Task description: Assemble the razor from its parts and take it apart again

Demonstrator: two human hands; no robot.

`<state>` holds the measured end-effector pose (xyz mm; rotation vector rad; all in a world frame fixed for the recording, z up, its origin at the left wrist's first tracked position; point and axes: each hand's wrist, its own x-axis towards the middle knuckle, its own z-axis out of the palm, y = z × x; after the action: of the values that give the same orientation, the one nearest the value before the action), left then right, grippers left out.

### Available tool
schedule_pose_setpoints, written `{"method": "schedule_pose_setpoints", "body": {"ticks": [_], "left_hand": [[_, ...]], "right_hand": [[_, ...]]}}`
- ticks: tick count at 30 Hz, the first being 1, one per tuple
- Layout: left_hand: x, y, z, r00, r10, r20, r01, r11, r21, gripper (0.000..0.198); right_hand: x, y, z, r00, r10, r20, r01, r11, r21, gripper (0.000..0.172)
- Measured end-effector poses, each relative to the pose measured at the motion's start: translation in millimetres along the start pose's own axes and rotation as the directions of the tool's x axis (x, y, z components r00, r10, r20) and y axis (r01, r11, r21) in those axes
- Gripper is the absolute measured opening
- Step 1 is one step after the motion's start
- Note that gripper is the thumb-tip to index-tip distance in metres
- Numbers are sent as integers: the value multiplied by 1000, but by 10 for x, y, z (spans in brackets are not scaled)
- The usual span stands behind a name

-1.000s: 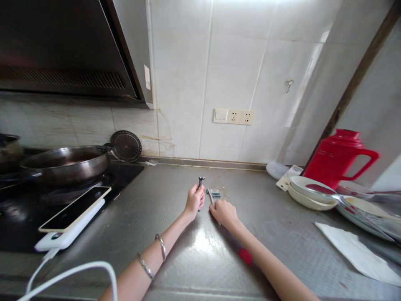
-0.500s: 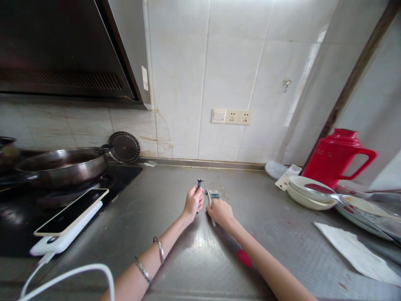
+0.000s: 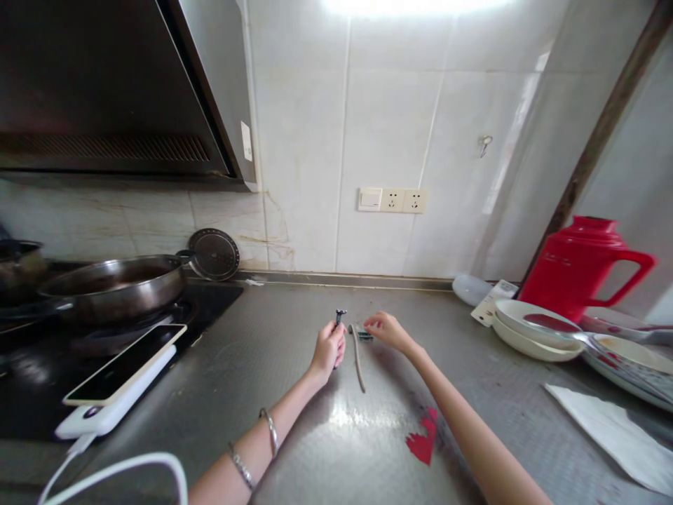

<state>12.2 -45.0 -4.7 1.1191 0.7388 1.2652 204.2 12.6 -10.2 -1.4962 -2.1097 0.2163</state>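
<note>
My left hand (image 3: 329, 348) is closed around the dark handle of a razor (image 3: 339, 317), its T-shaped head pointing up. Beside it on the counter lies a thin, pale, slightly curved stick (image 3: 358, 361) with a darker upper end, perhaps another handle. Just right of that stick is a small clear piece with dark green stripes (image 3: 364, 336), too small to name surely. My right hand (image 3: 388, 328) hovers at its right edge, fingers bent loosely and apart, with nothing visible in them.
A metal pan (image 3: 113, 284) sits on the black stove at left, near a phone (image 3: 126, 361) on a white power bank (image 3: 118, 400) with a cable. At right stand a red thermos (image 3: 575, 263), stacked bowls (image 3: 531, 340) and a white paper (image 3: 604, 431). A red patch (image 3: 423, 442) marks the counter.
My right hand has let go of the pale stick and moved up and right, beside the striped piece. The stick now lies on the counter. My left hand still holds the razor.
</note>
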Motion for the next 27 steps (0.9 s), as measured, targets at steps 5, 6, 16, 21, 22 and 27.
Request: {"method": "schedule_pose_setpoints", "body": {"ticks": [5, 6, 16, 21, 22, 27], "left_hand": [[-4, -9, 2, 1000, -9, -3, 9, 1000, 0, 36], [-3, -13, 1, 1000, -10, -3, 10, 1000, 0, 36], [-2, -42, -4, 1000, -18, 3, 18, 1000, 8, 37], [-4, -48, -5, 1000, -24, 7, 23, 1000, 7, 37], [-4, -50, -5, 1000, -24, 7, 24, 1000, 7, 37], [-8, -53, -2, 1000, -24, 12, 24, 1000, 4, 35]], "right_hand": [[53, 187, 188, 997, -66, 27, 64, 997, 52, 23], [49, 193, 208, 997, -61, 41, 59, 997, 55, 23], [14, 174, 208, 998, -42, 42, 39, 998, 56, 25], [10, 178, 224, 999, -32, 37, 30, 999, 42, 22], [6, 172, 226, 999, -31, 40, 29, 999, 35, 21], [-24, 116, 223, 999, -10, 53, 11, 1000, -26, 22]]}}
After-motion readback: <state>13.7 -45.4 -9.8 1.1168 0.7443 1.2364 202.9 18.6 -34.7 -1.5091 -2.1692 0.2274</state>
